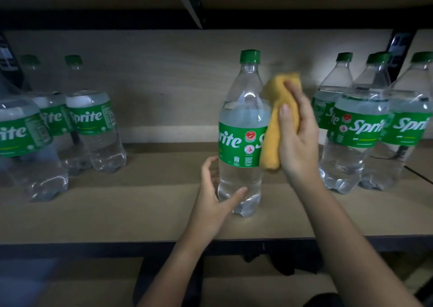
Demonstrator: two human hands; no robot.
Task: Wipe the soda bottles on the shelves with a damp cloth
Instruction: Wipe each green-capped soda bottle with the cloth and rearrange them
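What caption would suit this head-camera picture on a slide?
Right hand presses a yellow cloth to a Sprite bottle on the shelf; left hand steadies its base.

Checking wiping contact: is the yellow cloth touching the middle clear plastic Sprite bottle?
Touching. The head view shows the yellow cloth, gripped by the right hand, pressed against the middle Sprite bottle.

A single bottle point(242, 128) stands mid-shelf, with bare shelf board point(150, 203) open on both sides. A cluster of bottles point(70, 128) blocks the left end; another cluster point(365, 128) blocks the right. The shelf above point(281, 18) limits headroom over the green caps.
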